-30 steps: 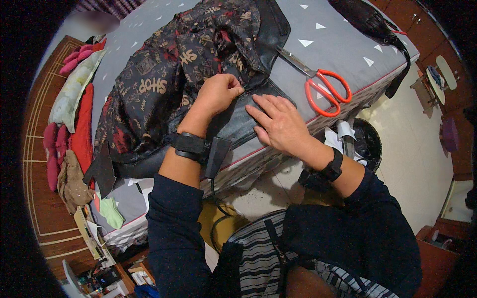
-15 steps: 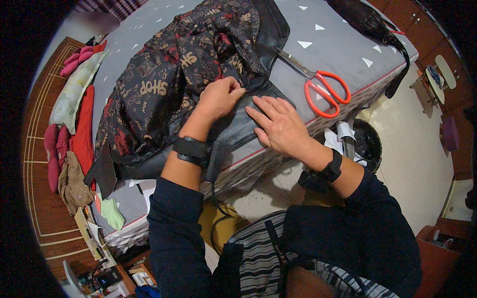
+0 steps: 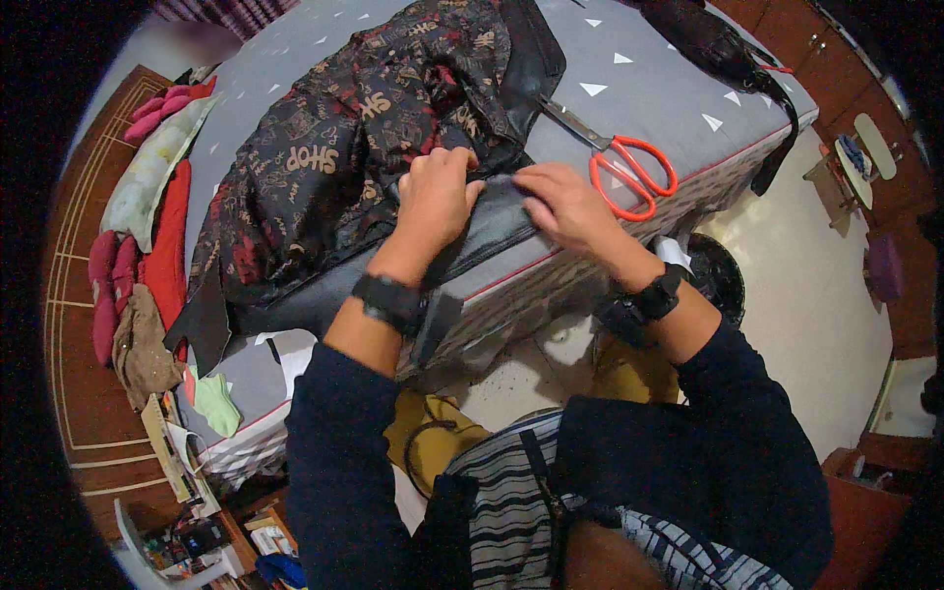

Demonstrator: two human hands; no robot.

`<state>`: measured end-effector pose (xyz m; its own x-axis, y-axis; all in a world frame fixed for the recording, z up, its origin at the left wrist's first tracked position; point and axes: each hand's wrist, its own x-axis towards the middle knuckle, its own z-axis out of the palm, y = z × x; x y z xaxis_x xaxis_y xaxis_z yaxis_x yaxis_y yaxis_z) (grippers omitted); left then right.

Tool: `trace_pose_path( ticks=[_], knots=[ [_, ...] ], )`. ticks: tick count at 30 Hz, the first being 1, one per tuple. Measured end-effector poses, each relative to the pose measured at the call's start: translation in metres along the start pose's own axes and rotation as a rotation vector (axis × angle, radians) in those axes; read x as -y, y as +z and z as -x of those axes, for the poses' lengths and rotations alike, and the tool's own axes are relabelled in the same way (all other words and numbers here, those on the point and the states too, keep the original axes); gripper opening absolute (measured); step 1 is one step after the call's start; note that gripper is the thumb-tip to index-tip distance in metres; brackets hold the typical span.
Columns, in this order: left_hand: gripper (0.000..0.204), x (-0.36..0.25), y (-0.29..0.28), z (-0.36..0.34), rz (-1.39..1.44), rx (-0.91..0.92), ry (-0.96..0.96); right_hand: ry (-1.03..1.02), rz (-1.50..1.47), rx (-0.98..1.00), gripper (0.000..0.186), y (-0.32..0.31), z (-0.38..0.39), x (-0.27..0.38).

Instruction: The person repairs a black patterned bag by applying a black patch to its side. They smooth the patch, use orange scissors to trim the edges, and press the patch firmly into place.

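A black leather jacket (image 3: 531, 49) lies spread on the bed, its dark printed lining (image 3: 315, 138) facing up. My left hand (image 3: 438, 197) has its fingers curled over the seam between lining and leather. My right hand (image 3: 565, 206) pinches the leather panel just right of it, fingers bent. Red-handled scissors (image 3: 634, 177) lie to the upper right of my right hand, blades reaching toward the jacket's edge.
The grey bed (image 3: 688, 59) carries pillows (image 3: 167, 177) and clothes along its left side and a black item (image 3: 698, 39) at top right. A black bin (image 3: 723, 285) stands below the bed edge. Wooden cabinets (image 3: 836, 79) and a small stool (image 3: 851, 162) are at right.
My right hand has shifted up and right, its spread fingers now bent in a pinch on the leather. My left hand has turned and moved slightly right. The view has shifted a little.
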<state>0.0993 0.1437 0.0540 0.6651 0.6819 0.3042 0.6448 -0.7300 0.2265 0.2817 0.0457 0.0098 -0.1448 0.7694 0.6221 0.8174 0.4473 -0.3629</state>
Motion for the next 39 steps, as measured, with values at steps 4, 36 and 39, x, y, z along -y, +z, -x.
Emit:
trace_pose_path(
  ticks=[4,36,39],
  knots=[
    [0.036,-0.005,0.016,0.032,0.115,-0.057,0.259,0.069,0.048,-0.077,0.035,-0.006,0.015,0.0],
    [0.062,-0.018,0.012,0.088,-0.124,0.025,0.123,0.056,0.157,-0.146,0.034,0.005,0.019,-0.006],
    [0.067,-0.019,0.004,0.108,-0.197,0.025,0.016,0.037,0.152,-0.133,0.035,0.006,0.018,-0.005]
  ],
)
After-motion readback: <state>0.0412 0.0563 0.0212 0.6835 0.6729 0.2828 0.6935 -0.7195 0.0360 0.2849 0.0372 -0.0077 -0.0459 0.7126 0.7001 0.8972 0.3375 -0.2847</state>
